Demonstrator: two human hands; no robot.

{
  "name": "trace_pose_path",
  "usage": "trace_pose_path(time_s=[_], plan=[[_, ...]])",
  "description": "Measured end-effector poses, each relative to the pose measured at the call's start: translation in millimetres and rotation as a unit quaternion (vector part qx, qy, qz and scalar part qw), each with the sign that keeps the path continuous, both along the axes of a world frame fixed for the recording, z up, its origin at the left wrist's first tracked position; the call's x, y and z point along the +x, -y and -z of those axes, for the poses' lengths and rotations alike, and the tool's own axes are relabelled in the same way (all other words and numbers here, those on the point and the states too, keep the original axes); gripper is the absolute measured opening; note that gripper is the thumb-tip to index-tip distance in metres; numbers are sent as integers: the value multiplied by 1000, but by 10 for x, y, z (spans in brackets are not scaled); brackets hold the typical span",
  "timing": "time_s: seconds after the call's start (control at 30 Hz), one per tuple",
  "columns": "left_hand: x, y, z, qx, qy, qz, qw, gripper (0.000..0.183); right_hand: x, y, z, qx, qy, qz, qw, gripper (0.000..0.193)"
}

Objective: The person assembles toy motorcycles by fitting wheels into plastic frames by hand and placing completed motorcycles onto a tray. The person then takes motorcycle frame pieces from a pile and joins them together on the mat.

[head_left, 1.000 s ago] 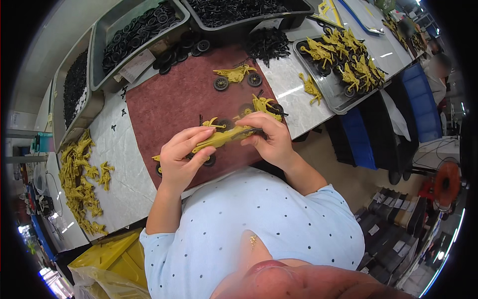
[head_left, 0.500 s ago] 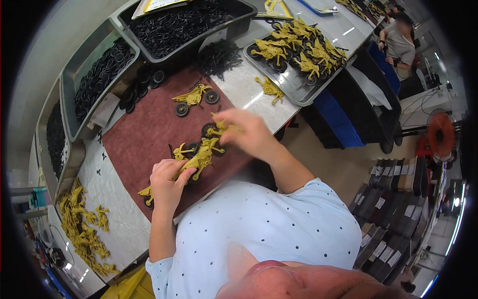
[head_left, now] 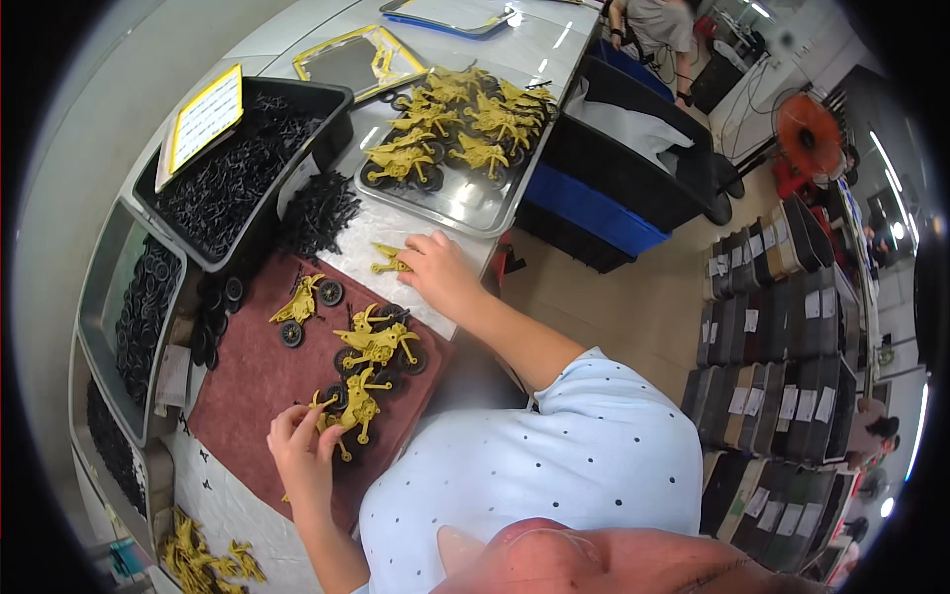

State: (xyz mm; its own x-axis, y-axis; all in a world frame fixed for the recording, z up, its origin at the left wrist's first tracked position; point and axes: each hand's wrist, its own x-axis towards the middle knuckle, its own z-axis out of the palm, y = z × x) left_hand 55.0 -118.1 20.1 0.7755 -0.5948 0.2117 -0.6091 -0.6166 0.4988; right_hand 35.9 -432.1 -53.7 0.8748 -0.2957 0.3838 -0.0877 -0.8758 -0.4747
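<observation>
Motorcycles (head_left: 480,124), seemingly finished, are lying in the upper-centre tray (head_left: 460,205); wheelless bodies (head_left: 193,556) are waiting lower left. Mid-frame, our right fingers (head_left: 416,261) are touching a yellow piece (head_left: 388,258), our left fingers (head_left: 288,428) a mat-borne motorcycle (head_left: 360,404), grips unclear.

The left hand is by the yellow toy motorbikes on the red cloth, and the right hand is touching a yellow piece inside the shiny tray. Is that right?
Not quite: the yellow piece isn't inside the shiny tray. The head view shows the right hand touching it on the pale tabletop, between the tray and the red cloth. The left hand is by the yellow toy motorbikes.
</observation>
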Motion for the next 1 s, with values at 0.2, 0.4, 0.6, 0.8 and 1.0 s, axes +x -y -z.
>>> trace_pose_path(time_s=[0.2,0.4,0.6,0.8,1.0], plan=[[468,115,-155,11,-12,24,1000,26,2,219,37,-16,8,11,1000,41],[937,229,114,49,21,46,998,39,-63,343,-123,9,-85,-35,996,49],[1172,329,325,79,50,38,995,59,-38,533,-235,104,-128,-101,981,46],[1314,401,364,32,59,56,996,59,176,614,-346,297,-51,-97,949,38],[1359,363,366,24,2,36,999,62,716,289,-541,162,-20,-230,960,30]])
